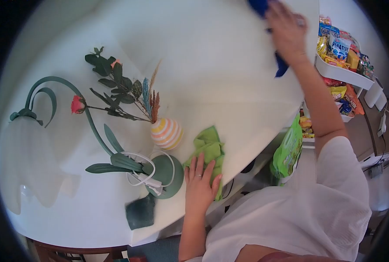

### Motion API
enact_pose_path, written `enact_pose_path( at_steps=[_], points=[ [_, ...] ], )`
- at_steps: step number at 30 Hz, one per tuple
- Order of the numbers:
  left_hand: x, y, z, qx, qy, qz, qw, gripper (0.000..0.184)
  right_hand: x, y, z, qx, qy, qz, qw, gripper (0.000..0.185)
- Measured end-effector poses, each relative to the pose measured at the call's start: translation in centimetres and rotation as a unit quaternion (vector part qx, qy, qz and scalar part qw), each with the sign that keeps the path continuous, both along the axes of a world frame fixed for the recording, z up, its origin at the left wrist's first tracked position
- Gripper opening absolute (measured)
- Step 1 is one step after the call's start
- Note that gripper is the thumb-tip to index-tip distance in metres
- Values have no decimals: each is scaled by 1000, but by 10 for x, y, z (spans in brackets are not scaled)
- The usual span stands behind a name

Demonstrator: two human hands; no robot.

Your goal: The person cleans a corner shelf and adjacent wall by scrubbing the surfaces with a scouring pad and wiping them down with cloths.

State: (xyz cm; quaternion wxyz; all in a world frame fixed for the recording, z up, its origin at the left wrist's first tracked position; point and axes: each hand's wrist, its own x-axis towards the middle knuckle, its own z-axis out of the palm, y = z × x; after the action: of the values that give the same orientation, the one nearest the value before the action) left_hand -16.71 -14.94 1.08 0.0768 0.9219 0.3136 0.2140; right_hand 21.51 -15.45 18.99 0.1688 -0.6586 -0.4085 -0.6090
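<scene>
My left hand [199, 181] lies flat with fingers spread on a crumpled green cloth [211, 146] near the table's edge. A ring is on one finger. Farther up the table, my right hand [286, 32], slightly blurred, presses on a dark blue cloth [282, 65]. Part of that cloth is hidden under the hand and cut off by the frame. Left of my left hand stands a green lamp base [171, 174] with a white cord [135, 155] looped over it. A striped vase [167, 133] holding artificial flowers [122, 87] is just beyond.
The lamp's curved stem [89, 118] reaches left to a white glass shade [37, 153]. A dark cloth piece [140, 212] lies near the front edge of the white table [229, 87]. At right are a white rack [343, 74] of snack packets and a green bag [287, 153].
</scene>
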Motion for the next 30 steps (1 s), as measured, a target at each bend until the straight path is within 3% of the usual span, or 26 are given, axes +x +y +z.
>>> enact_pose_path(
  at_steps=[1, 3, 5, 7, 11, 13, 15, 17, 18, 19, 20, 23, 24, 25, 26, 28, 30],
  points=[
    [0, 0, -1, 2, -2, 1, 1000, 43, -2, 26, -14, -15, -47, 24, 998, 38],
    [-2, -1, -2, 5, -3, 3, 1000, 42, -29, 65, -58, -140, -3, 107, 984, 30],
    [-5, 0, -4, 12, -4, 2, 1000, 41, -59, 74, -101, -380, -6, 147, 913, 35],
    [-8, 2, -5, 8, -13, -2, 1000, 40, -54, 79, -167, -255, -125, 260, 923, 41],
    [-11, 3, -7, -14, -35, -9, 999, 38, -38, 75, -168, -323, -97, 282, 898, 44],
    [-8, 2, -6, -4, -24, -5, 1000, 38, -29, 61, -118, -343, -63, 228, 909, 41],
    [-7, 1, -5, 3, -19, 0, 1000, 38, -11, 56, -56, -196, 1, 191, 962, 46],
    [-5, -1, -5, 5, -11, 1, 1000, 38, -10, 44, 22, -54, -89, 103, 989, 42],
    [-5, -2, -5, 7, -5, 2, 1000, 38, 5, 49, 46, -85, -8, 48, 995, 43],
    [-4, -1, -5, 11, -1, 1, 1000, 38, -32, 33, 74, -52, -31, 132, 989, 44],
    [-3, 0, -5, 17, 3, 1, 1000, 39, -37, 39, 83, -49, -62, 121, 989, 43],
    [-4, 1, -6, 18, 3, 2, 1000, 39, -53, 73, 77, -75, -73, 136, 985, 40],
    [-5, 1, -6, 16, 2, 2, 1000, 39, -65, 81, 67, -117, -22, 178, 977, 42],
    [-5, 0, -4, 13, 2, 4, 1000, 39, -46, 124, 40, -96, -88, 273, 953, 46],
    [-5, 0, -3, 11, 1, 5, 1000, 39, -68, 120, 20, -122, -173, 134, 968, 47],
    [-7, -2, -2, 1, -1, 7, 1000, 39, -82, 141, -27, -178, -168, 210, 947, 40],
    [-7, -3, -2, 4, -4, 8, 1000, 39, -93, 151, -67, -256, -195, 169, 932, 44]
  ],
)
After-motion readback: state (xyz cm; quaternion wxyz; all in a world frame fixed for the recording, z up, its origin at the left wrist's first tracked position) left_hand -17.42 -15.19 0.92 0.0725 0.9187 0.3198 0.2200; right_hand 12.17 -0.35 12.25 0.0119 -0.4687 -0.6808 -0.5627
